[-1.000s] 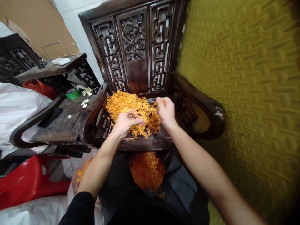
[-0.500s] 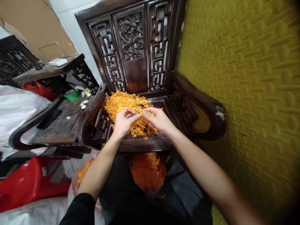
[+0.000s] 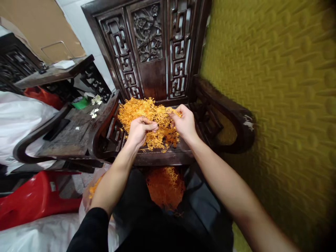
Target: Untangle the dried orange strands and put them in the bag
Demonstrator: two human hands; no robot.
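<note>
Grip: right hand (image 3: 183, 122) pinches an orange sprig (image 3: 170, 110) between thumb and fingertips, above the right part of the pile. Left hand (image 3: 139, 131) has thumb and forefinger closed together over the pile's near side; whether a strand lies between them, cannot tell. Fingertip hold probably chosen because the stems look thin and tangled; a full fist would likely crush them. Hands held apart, perhaps to keep the sprig separate from the loose mass.

Pile (image 3: 139, 108) of orange sprigs lies on the seat of the dark chair (image 3: 157, 160), toward its left side. Seat presumably serves as a work surface, low and within short reach of both hands; the back and armrests probably help contain the sprigs.

Below the chair's front edge: orange-red heap (image 3: 165, 190) with loose strands at its top; container, if any, not clear. Left of the chair, low down: translucent bag (image 3: 85, 196) with orange material inside, near the left forearm, likely for easy reach.

Farther left of the chair: second seat (image 3: 68, 140) bearing white pieces (image 3: 94, 112) and a green roll (image 3: 80, 102); red stool (image 3: 28, 201) lower. Right of the chair: yellow-green textured surface (image 3: 275, 87).
</note>
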